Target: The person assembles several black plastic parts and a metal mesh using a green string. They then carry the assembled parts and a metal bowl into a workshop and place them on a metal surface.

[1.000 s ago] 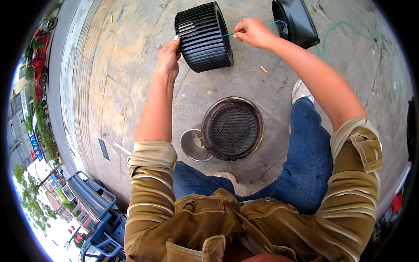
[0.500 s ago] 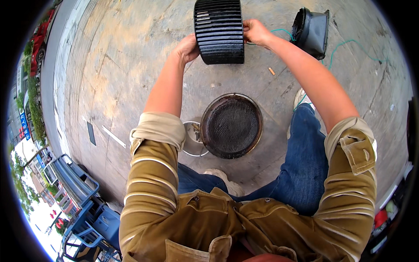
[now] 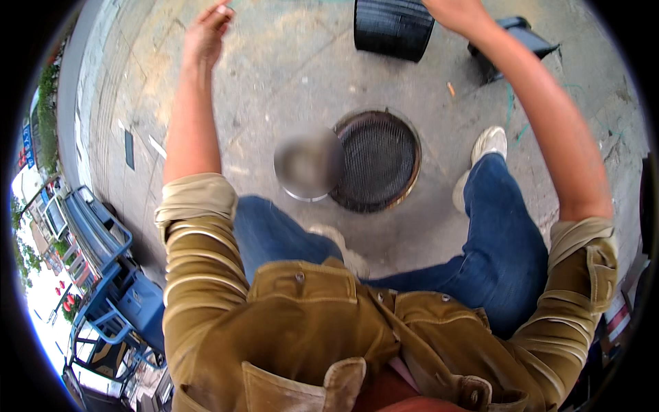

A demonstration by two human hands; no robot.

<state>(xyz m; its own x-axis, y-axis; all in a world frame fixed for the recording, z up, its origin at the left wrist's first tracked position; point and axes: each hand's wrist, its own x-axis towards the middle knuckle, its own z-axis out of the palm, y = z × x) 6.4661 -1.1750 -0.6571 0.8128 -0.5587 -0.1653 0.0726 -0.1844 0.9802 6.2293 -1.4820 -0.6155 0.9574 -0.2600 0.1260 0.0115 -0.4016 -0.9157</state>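
A black slatted blower wheel (image 3: 392,31) stands on the ground ahead, cut off by the top edge of the head view. My right hand (image 3: 458,12) is at its right upper side; its fingertips are out of the picture. Well to the left, my left hand (image 3: 208,33) is raised with thumb and fingers pinched together. A thin green string shows faintly along the top edge, running from those fingertips toward the wheel. Between my feet lies a round dark disc with a meshed top (image 3: 377,161) and a rusty rim.
A small round container (image 3: 309,165), its contents blurred, touches the disc's left side. Right of the wheel sits a black funnel-like housing (image 3: 511,49), with green string (image 3: 510,106) near it. A cigarette butt (image 3: 451,88) lies nearby. A blue vehicle (image 3: 130,295) stands at left.
My left hand has left the blower wheel and swung out to the left. The wheel appears farther up and to the right, with my right hand still beside it. The view has shifted.
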